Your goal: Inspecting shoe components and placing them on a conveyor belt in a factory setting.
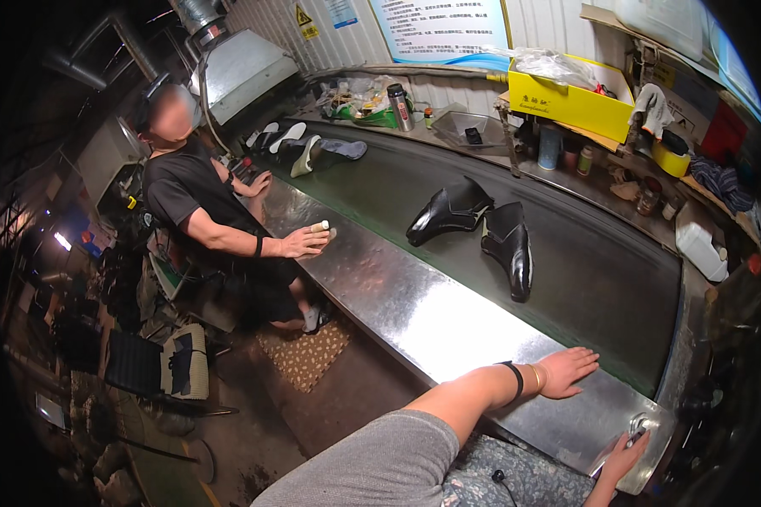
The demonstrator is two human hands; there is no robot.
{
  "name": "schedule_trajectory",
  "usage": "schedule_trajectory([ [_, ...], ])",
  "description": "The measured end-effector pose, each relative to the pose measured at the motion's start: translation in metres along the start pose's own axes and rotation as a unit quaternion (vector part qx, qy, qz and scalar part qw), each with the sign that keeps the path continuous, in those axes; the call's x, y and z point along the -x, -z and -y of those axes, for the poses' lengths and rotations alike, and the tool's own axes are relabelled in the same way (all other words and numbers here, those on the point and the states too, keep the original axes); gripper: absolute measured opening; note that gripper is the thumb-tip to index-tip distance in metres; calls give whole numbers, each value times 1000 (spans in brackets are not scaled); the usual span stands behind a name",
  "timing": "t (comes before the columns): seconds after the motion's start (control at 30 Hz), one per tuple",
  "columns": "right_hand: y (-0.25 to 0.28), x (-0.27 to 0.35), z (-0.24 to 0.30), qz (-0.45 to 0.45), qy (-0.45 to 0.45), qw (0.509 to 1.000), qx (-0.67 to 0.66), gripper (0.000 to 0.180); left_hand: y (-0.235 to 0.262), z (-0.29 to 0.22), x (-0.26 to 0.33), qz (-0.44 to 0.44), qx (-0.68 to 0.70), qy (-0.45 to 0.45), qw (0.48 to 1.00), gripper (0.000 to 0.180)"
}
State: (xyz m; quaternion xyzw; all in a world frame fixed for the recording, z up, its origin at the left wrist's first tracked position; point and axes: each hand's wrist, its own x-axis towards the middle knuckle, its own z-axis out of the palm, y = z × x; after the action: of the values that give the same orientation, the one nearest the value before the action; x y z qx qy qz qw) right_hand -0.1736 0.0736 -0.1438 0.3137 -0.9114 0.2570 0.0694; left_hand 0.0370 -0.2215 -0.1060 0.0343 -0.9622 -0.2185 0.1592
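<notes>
My left hand (569, 372) lies flat on the shiny metal ledge (418, 317), fingers stretched out and holding nothing. At the ledge's near right end, my right hand (624, 456) has its fingers curled around something small and dark that I cannot make out. A round shiny metal piece sits just beyond those fingers. Past the ledge, two black ankle boots (452, 209) rest on the dark green conveyor belt (592, 279). Both are apart from my hands, their toes pointing toward the ledge.
A co-worker (203, 194) stands at the ledge's far left, hands on or over it. Farther along the belt lie several shoe parts and soles (304, 152). Behind the belt, a shelf holds a yellow box (571, 97), a steel thermos (400, 108) and a white jug (700, 241).
</notes>
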Motion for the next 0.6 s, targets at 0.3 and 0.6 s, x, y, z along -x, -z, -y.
schedule_trajectory([
  [0.3, 1, 1, 3, 15, -20, 999, 29, 62, -1, 0, 0, -6, -7, -4, 1000, 69],
  [0.6, -2, 1, -3, 18, -19, 999, 35, 61, -1, -1, 0, -2, -10, 0, 1000, 70],
])
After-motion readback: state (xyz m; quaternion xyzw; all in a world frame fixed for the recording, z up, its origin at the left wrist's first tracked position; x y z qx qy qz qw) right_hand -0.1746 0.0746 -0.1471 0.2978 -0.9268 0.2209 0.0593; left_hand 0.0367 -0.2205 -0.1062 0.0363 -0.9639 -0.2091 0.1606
